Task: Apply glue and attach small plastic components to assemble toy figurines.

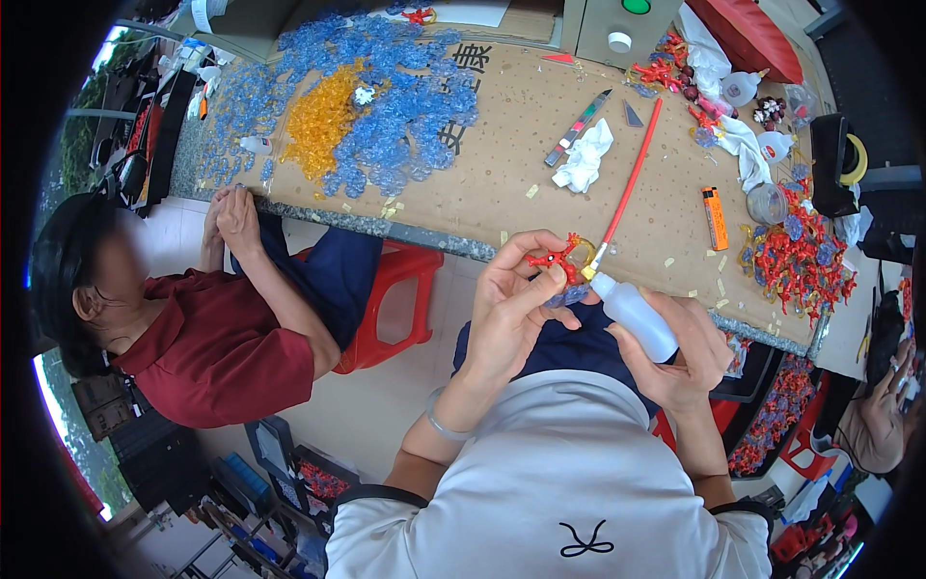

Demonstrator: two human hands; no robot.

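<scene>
Near the table's front edge, my left hand (509, 318) pinches a small red plastic figure (555, 260) with a yellow ring-shaped part (585, 253) and a clear blue piece (567, 296) below it. My right hand (683, 352) is wrapped round a translucent white squeeze bottle (639, 318), tilted so that its yellow-collared nozzle (590, 272) meets or nearly meets the figure. Whether the tip touches it I cannot tell. Just past the nozzle, a long thin red stick (634, 174) lies on the cardboard-covered table (386, 214).
Clear blue pieces (410, 92) and orange pieces (323, 121) are heaped at the far left. A cutter knife (577, 128), crumpled tissue (585, 157) and orange lighter (714, 218) lie ahead. Several red figures (796, 256) pile up on the right. A seated person (222, 328) is at my left.
</scene>
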